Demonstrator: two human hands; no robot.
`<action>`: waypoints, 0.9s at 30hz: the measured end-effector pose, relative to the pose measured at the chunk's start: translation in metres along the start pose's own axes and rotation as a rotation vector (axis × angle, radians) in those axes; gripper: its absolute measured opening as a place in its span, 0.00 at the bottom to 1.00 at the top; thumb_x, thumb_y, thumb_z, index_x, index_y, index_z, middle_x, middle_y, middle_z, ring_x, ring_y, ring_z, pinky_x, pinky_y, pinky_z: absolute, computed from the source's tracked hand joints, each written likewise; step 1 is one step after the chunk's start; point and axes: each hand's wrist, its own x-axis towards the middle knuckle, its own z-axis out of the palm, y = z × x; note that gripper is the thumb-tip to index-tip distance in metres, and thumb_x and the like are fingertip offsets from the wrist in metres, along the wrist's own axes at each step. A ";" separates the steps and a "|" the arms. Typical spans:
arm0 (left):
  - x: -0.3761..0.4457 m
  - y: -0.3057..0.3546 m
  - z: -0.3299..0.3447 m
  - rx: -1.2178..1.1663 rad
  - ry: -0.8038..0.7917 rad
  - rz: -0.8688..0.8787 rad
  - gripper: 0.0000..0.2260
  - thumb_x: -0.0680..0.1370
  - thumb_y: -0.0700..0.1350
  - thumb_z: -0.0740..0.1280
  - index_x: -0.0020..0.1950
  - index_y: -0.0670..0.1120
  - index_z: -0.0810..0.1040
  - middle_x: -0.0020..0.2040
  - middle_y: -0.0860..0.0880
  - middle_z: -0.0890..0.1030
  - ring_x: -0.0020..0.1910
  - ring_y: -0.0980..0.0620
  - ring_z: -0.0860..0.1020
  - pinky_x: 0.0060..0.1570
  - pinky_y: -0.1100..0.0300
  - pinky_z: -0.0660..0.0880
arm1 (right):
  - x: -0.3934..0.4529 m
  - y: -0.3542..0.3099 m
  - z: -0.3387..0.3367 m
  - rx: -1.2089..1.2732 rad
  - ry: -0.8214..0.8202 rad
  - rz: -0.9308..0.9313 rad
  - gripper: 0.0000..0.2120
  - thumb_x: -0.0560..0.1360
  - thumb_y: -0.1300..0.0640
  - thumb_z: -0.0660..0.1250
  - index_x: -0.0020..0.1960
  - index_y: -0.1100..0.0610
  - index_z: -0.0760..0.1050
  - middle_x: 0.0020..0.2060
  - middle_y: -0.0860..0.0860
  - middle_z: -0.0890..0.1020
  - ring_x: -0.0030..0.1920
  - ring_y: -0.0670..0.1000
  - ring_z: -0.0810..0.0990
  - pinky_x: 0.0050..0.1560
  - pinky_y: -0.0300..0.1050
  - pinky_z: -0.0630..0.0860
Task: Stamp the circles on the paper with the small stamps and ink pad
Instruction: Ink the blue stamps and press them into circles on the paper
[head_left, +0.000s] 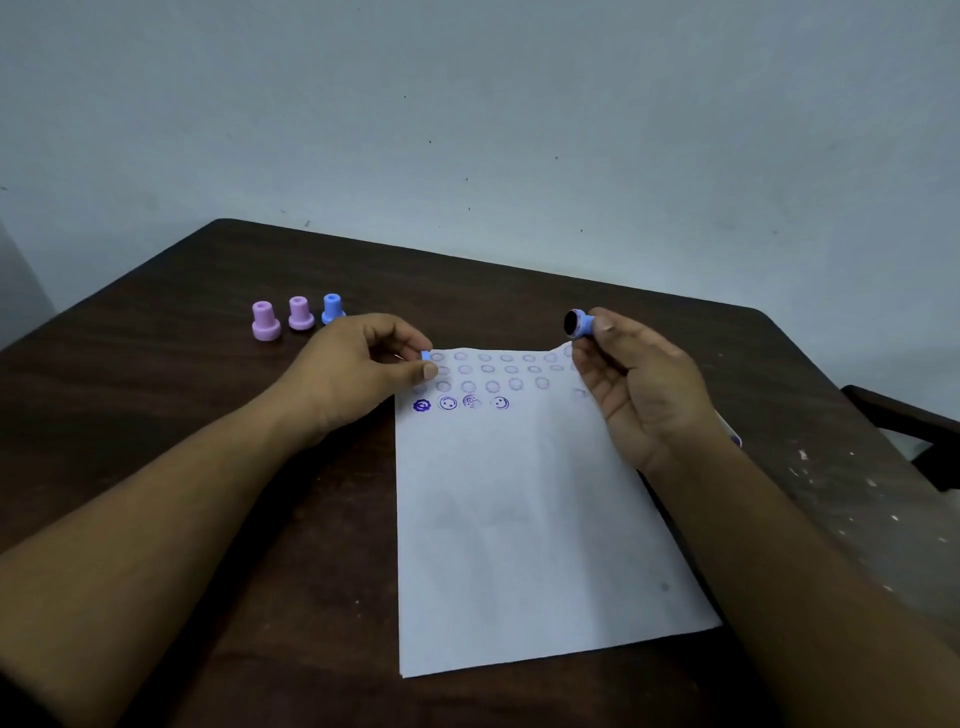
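Note:
A white paper (524, 519) lies on the dark wooden table (208, 395), with rows of faint drawn circles (488, 370) near its far edge. Below them runs a row of purple stamped faces (460, 404). My right hand (631, 384) holds a small blue stamp (577, 323) above the paper's far right corner, its dark inked face turned to the left. My left hand (363, 371) pinches a small blue piece (426, 355) at the paper's far left corner. Two pink stamps (266, 321) (301, 313) and one blue stamp (332, 308) stand upright left of the paper.
A pale wall rises behind the table. At the far right is a dark chair part (904, 415). The table's right side carries pale paint specks (852, 499). A white and purple object (732, 434) peeks out from under my right wrist.

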 end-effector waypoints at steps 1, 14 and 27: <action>0.000 0.000 0.000 0.002 -0.002 -0.001 0.07 0.73 0.47 0.80 0.49 0.53 0.86 0.44 0.59 0.87 0.45 0.62 0.84 0.42 0.77 0.73 | 0.000 0.002 0.001 0.018 -0.004 0.019 0.08 0.79 0.65 0.71 0.58 0.64 0.84 0.49 0.59 0.89 0.44 0.51 0.89 0.47 0.42 0.84; -0.011 0.017 0.002 -0.150 0.001 0.135 0.13 0.72 0.43 0.81 0.54 0.52 0.85 0.49 0.53 0.87 0.46 0.54 0.86 0.51 0.64 0.81 | -0.019 0.023 0.019 -0.202 -0.247 0.042 0.08 0.78 0.69 0.71 0.55 0.63 0.83 0.48 0.60 0.89 0.49 0.55 0.89 0.49 0.42 0.84; -0.023 0.030 0.011 -0.156 -0.066 0.185 0.12 0.71 0.42 0.80 0.53 0.50 0.85 0.43 0.50 0.88 0.44 0.49 0.87 0.49 0.46 0.85 | -0.029 0.030 0.027 -0.460 -0.365 -0.106 0.08 0.75 0.63 0.76 0.50 0.51 0.87 0.49 0.54 0.89 0.50 0.57 0.89 0.55 0.51 0.85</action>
